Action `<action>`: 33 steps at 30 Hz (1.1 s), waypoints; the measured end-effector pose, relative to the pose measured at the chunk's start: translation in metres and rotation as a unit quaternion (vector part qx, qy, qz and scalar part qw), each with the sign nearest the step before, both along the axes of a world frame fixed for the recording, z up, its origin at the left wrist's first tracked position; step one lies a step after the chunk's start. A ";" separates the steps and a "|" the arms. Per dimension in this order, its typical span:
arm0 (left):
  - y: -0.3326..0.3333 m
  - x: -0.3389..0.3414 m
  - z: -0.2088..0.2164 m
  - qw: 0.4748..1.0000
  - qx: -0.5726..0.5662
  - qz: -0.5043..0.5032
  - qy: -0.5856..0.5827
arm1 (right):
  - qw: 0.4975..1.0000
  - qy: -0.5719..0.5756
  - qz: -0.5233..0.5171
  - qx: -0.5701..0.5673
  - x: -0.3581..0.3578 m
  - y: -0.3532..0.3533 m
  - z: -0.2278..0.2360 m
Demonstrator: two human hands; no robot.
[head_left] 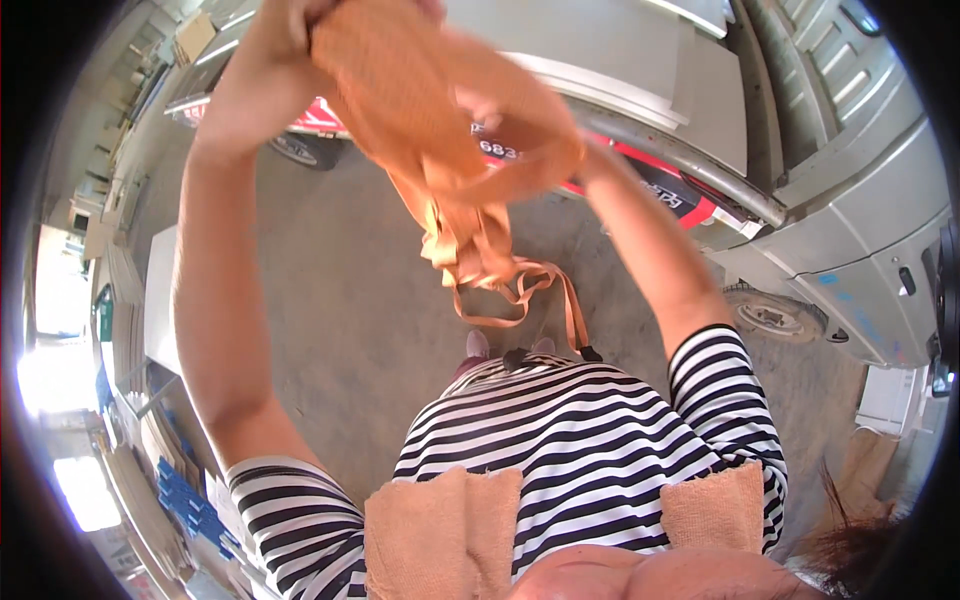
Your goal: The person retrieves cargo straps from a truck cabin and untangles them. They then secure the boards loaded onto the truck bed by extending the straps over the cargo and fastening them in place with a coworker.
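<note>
Orange ribbed cloth (385, 85) is up high, just left of centre, in front of the chest and over the grey concrete floor (335, 270)! Starting far left: flat boards (127, 325) stand in a tight stack, with slatted blue pieces (195, 505) below. Now the left hand (262, 85), blurred and partly cut off at the top, fingers closed on the cloth's upper edge. A tan, coarse-woven patch with frayed edges (430, 530) lies across the left shoulder. The cloth drops from a broad, smooth panel into crumpled folds, a wide band looping out to its right. Through that loop, the right hand (483, 107), blurred and half hidden; whether it grips, I cannot tell. Below, flat narrow straps (573, 305) curl down to a black end piece (591, 354), just above the black-and-white striped shirt (590, 430). Rightward, smooth pale sheets (610, 60) lie on a flatbed, then a dusty round wheel (772, 315) and a silver metal vehicle door (865, 300).
</note>
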State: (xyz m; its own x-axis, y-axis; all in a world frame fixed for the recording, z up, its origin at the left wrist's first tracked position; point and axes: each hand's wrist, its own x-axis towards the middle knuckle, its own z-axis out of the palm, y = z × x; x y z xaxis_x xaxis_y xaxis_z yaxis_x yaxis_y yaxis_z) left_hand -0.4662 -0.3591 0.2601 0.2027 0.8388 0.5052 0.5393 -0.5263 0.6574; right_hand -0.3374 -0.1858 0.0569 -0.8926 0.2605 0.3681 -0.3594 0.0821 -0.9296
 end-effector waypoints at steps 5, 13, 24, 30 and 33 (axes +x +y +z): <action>-0.033 -0.031 -0.003 0.998 -0.008 -0.020 0.062 | 0.959 -0.173 0.177 0.139 -0.035 -0.031 -0.069; -0.123 -0.144 -0.001 0.999 0.016 0.022 -0.025 | 0.942 -0.215 0.165 0.196 -0.034 -0.039 -0.092; -0.162 -0.267 -0.080 0.839 0.059 0.132 -0.524 | 0.965 -0.238 0.030 0.108 -0.031 -0.030 -0.020; -0.133 -0.283 -0.085 0.819 0.089 0.266 -0.501 | 0.920 -0.178 -0.181 0.298 -0.040 -0.016 0.010; -0.121 -0.296 -0.086 0.838 0.075 0.254 -0.477 | 0.931 -0.178 -0.227 0.223 -0.042 -0.010 0.016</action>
State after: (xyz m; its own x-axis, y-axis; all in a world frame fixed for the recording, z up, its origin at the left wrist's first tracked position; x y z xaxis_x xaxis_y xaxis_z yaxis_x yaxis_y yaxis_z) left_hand -0.7626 -0.4803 0.1738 -0.7174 0.6074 0.3411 -0.0141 -0.5022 0.8646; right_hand -0.3797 -0.1962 0.0730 -0.8138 0.5325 0.2326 0.1305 0.5575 -0.8198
